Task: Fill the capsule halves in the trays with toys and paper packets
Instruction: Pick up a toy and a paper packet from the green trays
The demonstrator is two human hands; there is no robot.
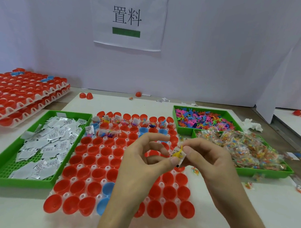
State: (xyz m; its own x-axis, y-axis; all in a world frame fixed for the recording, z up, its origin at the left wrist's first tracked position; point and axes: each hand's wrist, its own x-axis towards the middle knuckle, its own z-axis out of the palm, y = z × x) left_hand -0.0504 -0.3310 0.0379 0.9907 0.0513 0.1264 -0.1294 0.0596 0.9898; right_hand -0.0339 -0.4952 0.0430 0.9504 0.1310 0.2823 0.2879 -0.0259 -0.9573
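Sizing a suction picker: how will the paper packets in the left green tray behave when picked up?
Probably light and thin: the paper packets lie flat and overlapping in a loose pile, so neighbours may lift too. Likely floppy; several look creased. The green tray has a perforated floor, so corners might snag.

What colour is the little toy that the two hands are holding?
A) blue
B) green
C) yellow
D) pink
C: the left hand pinches a yellow toy that lies against the white paper packet pinched by the right hand.
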